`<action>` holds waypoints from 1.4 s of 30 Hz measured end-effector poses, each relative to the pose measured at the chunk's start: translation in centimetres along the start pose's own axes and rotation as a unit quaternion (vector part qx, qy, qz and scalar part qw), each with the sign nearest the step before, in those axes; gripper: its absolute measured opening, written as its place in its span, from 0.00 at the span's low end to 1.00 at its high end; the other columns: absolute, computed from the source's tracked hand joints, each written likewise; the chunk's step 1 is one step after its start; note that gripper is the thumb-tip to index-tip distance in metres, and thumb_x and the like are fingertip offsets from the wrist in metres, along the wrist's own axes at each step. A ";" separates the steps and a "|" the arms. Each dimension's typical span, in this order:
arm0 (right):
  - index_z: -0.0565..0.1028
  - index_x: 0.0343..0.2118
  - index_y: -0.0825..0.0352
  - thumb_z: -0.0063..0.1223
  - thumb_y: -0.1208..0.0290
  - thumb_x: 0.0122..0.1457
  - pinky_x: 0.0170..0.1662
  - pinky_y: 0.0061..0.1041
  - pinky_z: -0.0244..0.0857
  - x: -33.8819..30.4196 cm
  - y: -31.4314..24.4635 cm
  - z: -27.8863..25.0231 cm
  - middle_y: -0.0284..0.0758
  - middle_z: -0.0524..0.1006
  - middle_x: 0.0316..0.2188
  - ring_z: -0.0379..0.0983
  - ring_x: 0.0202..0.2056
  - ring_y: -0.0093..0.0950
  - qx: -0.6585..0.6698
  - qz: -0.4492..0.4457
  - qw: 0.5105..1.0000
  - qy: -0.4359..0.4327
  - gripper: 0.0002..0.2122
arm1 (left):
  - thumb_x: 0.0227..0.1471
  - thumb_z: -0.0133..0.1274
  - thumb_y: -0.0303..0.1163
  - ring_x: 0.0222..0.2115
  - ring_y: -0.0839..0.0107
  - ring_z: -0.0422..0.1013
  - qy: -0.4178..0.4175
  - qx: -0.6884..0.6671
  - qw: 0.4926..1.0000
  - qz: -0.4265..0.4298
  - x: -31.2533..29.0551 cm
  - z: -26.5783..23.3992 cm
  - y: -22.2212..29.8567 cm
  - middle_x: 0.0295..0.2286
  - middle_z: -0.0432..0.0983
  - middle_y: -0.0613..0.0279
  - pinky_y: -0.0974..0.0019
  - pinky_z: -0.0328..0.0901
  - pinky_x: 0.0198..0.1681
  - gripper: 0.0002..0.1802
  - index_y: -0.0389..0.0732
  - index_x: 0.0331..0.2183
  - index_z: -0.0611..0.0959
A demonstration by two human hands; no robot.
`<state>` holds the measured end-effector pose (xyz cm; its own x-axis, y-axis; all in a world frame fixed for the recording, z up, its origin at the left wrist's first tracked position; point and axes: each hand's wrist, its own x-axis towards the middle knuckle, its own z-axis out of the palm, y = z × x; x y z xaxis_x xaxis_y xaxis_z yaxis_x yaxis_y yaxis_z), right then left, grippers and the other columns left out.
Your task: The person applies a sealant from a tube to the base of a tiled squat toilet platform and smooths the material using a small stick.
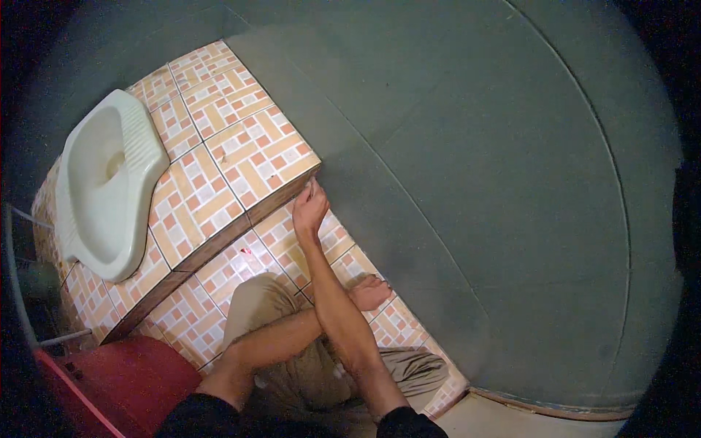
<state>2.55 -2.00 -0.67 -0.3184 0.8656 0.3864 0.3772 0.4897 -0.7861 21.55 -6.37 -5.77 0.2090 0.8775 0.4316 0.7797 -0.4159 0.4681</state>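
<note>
Reaching forward, my right hand (312,206) is at the right end of the raised tiled step (274,204), where it meets the wall. Its fingers are pinched together against the step's front face; what they hold, if anything, is too small to tell. My left hand (372,292) is low over the tiled floor near the wall, its forearm crossing beneath the right one. The left fingers are curled, and I cannot see what is inside them. A white ceramic squat toilet (109,190) is set into the step at the left.
The dark green wall (475,182) runs along the right. A red panel-like object (131,387) stands at lower left, near a pale thin bar (66,338). My trouser-covered knee (255,299) is close to the step. A small red mark (246,251) shows on the floor tiles.
</note>
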 end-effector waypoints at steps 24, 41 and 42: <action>0.71 0.41 0.85 0.41 0.78 0.56 0.47 0.32 0.66 -0.4 0.1 2.1 0.57 0.74 0.39 0.74 0.42 0.44 0.099 0.094 0.990 0.026 0.15 | 0.41 0.49 0.28 0.28 0.61 0.67 -0.043 0.075 0.995 -0.045 0.3 -1.4 -0.6 0.24 0.66 0.59 0.59 0.59 0.36 0.01 0.46 0.22 0.73; 0.72 0.40 0.83 0.41 0.78 0.57 0.42 0.31 0.67 0.3 -0.1 1.4 0.54 0.76 0.36 0.75 0.39 0.40 0.107 0.065 0.991 0.043 0.13 | 0.39 0.51 0.29 0.25 0.63 0.71 0.000 0.023 1.000 -0.022 0.2 -0.8 -0.2 0.21 0.70 0.58 0.60 0.63 0.33 0.03 0.42 0.22 0.76; 0.72 0.40 0.83 0.40 0.78 0.57 0.43 0.30 0.67 0.5 1.4 1.1 0.54 0.76 0.36 0.75 0.39 0.39 0.093 0.083 0.992 0.027 0.13 | 0.40 0.50 0.30 0.25 0.63 0.71 -0.017 0.008 1.000 -0.022 0.8 -0.5 0.3 0.21 0.70 0.59 0.60 0.63 0.33 0.03 0.42 0.22 0.76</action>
<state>1.93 -1.00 -2.13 -0.2156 0.9396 0.2658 0.2528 0.3166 -0.9142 21.62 -5.87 -4.91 0.1945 0.9022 0.3849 0.7974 -0.3740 0.4736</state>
